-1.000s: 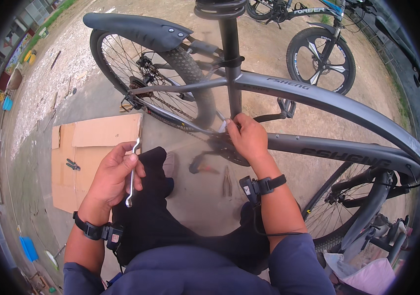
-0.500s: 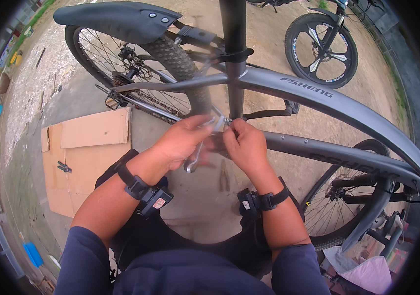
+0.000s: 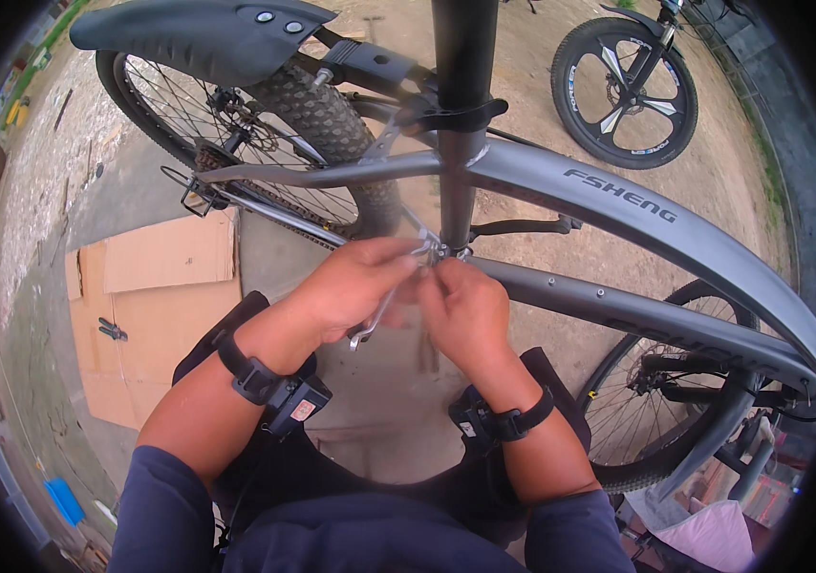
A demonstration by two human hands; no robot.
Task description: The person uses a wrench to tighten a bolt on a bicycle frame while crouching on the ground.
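A grey bicycle frame (image 3: 618,205) stretches across the view, its black seat post (image 3: 463,67) rising at the top centre. My left hand (image 3: 355,286) grips a silver wrench (image 3: 376,313) whose head reaches the spot where the seat tube meets the lower tube. My right hand (image 3: 465,310) is closed beside it, fingertips pinching a small metal part (image 3: 439,252) at that same joint. Both hands touch each other there. Each wrist wears a black strap.
The rear wheel (image 3: 265,124) with a black mudguard (image 3: 203,33) stands at the upper left. Flattened cardboard (image 3: 155,315) lies on the ground at left with a small tool (image 3: 112,330) on it. A second bicycle's wheel (image 3: 623,91) stands at the upper right.
My left hand carried the wrench from over the cardboard up to the frame joint and met my right hand. The view has moved closer to the frame.
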